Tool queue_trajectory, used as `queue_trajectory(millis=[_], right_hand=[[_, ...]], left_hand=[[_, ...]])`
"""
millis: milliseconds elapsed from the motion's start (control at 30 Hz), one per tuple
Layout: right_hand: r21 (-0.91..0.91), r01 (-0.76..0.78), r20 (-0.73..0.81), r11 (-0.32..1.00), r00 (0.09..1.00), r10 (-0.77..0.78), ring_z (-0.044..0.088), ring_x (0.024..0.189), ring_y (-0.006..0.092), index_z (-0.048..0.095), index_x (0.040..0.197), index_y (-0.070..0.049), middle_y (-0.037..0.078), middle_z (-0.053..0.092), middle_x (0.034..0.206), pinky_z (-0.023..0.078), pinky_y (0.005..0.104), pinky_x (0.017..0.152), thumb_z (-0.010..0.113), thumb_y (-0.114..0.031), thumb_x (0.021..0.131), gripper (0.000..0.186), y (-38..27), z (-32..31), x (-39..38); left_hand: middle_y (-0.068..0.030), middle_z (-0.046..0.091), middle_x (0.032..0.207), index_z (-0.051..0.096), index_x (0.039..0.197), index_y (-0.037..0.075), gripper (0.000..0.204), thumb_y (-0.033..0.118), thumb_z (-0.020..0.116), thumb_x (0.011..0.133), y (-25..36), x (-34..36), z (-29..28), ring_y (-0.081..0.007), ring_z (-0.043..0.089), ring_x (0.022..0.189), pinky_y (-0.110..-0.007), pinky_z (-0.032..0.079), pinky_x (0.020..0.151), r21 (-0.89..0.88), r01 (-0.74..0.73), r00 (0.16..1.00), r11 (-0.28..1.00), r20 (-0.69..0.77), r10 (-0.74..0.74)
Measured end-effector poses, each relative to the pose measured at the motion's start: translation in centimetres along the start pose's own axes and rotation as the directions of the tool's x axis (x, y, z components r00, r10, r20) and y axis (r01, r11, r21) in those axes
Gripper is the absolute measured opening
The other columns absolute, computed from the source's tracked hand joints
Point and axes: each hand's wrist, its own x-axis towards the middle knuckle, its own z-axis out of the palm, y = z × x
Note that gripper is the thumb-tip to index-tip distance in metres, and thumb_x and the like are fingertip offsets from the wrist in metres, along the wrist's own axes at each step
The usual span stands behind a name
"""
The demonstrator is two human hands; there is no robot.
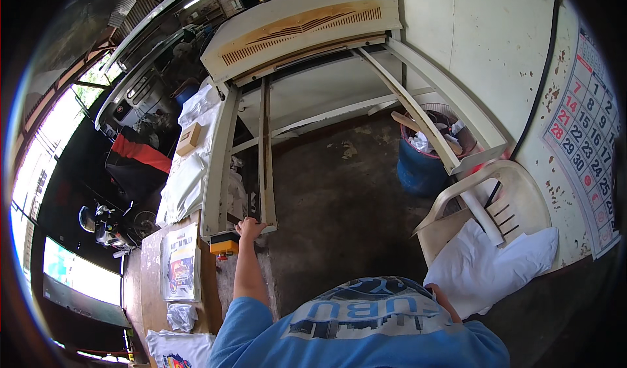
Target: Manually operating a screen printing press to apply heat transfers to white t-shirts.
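Note:
A pale machine (300, 31) with a vented, rust-stained hood stands ahead of me, and long metal rails run from it toward me on both sides. At the near end of the left rails, my left hand (248, 228) has its fingers curled over the metal rail (266, 172). A yellow control box (224, 246) hangs just below and left of that hand. My right hand (445, 302) is low beside my blue shirt, mostly hidden by it, close to a white cloth (493, 263) draped on a plastic chair (516, 195). Its fingers are hidden.
A blue bin (418, 172) full of scraps stands under the right rails. White fabric (186, 185) and a small cardboard box (188, 139) lie left of the frame. Nearer is a wooden table (153, 263) with a printed sheet (181, 263). A calendar (581, 133) hangs on the right wall.

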Motion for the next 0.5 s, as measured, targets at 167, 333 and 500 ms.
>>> queue_trajectory(millis=[167,333,500], right_hand=[[0.002,-0.03,-0.018,1.0,0.999,0.03,0.057,0.089,0.0268,0.063,0.088,-0.008,0.014,0.06,0.091,0.045,0.0326,0.075,0.056,-0.016,0.072,0.02,0.1,0.1,-1.0],[0.012,-0.06,-0.037,0.998,0.998,0.06,0.057,0.089,0.0269,0.063,0.087,-0.008,0.014,0.06,0.09,0.046,0.0327,0.075,0.055,-0.016,0.072,0.019,0.7,-0.8,-3.8],[0.03,-0.074,-0.045,0.997,0.996,0.076,0.058,0.088,0.027,0.064,0.087,-0.008,0.014,0.06,0.09,0.046,0.0328,0.074,0.055,-0.016,0.072,0.019,-0.2,0.6,-1.5]], left_hand=[[-0.0106,0.052,0.114,0.064,0.098,0.008,0.052,0.046,0.064,0.062,0.0,-0.2,0.0,-0.0323,0.04,0.111,-0.044,0.022,0.098,-0.019,0.024,1.0,1.0,-0.014,-0.024],[-0.0096,0.051,0.116,0.063,0.102,0.008,0.055,0.047,0.064,0.062,0.2,0.0,-0.1,-0.0323,0.038,0.113,-0.042,0.02,0.101,-0.022,0.027,0.999,0.999,0.028,-0.027],[-0.0086,0.05,0.119,0.062,0.103,0.008,0.056,0.048,0.064,0.063,-0.5,0.3,0.0,-0.0316,0.038,0.114,-0.041,0.02,0.101,-0.007,0.036,0.997,0.999,0.062,-0.036]])
